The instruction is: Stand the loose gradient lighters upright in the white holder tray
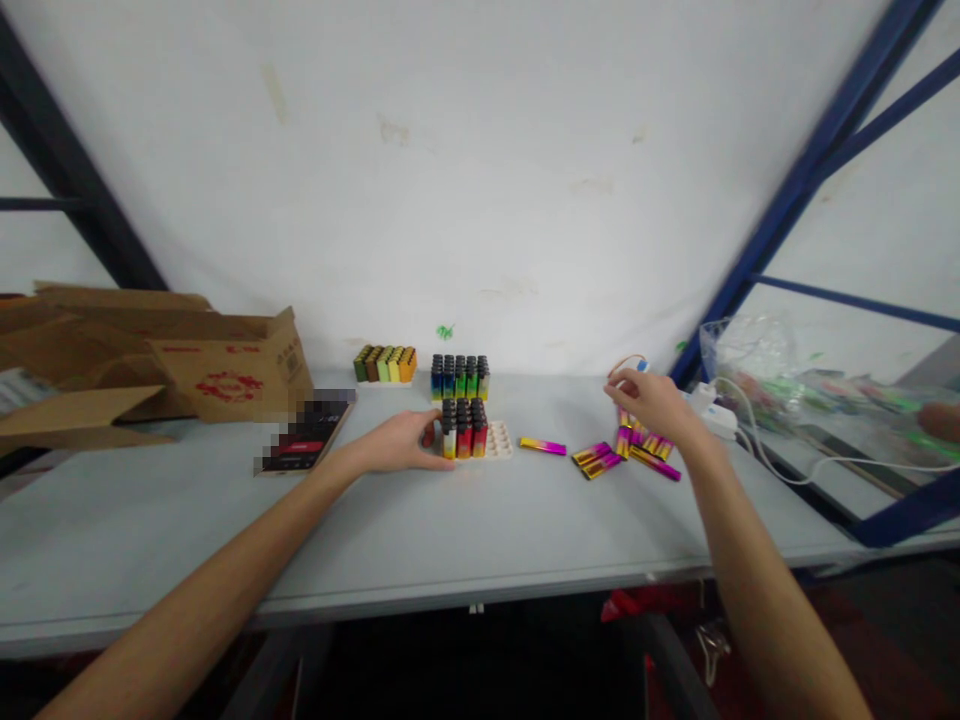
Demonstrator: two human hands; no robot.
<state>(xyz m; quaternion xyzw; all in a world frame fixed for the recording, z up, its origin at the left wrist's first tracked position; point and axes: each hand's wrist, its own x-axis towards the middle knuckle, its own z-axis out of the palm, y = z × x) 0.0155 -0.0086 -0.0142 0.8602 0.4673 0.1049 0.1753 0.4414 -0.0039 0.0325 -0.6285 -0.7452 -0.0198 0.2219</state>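
My left hand rests on the grey table, fingers curled loosely against the left side of a white tray that holds several upright lighters with black tops. My right hand reaches over a loose pile of pink and yellow lighters lying flat; its fingers are bent down onto the pile, and I cannot make out whether they grip one. A single pink and yellow lighter lies alone between the tray and the pile.
Behind the tray stand a block of blue-green lighters and a row of green-to-orange ones. Open cardboard boxes and a dark flat pack lie at left. A clear plastic bag, a white cable and a blue steel frame stand at right.
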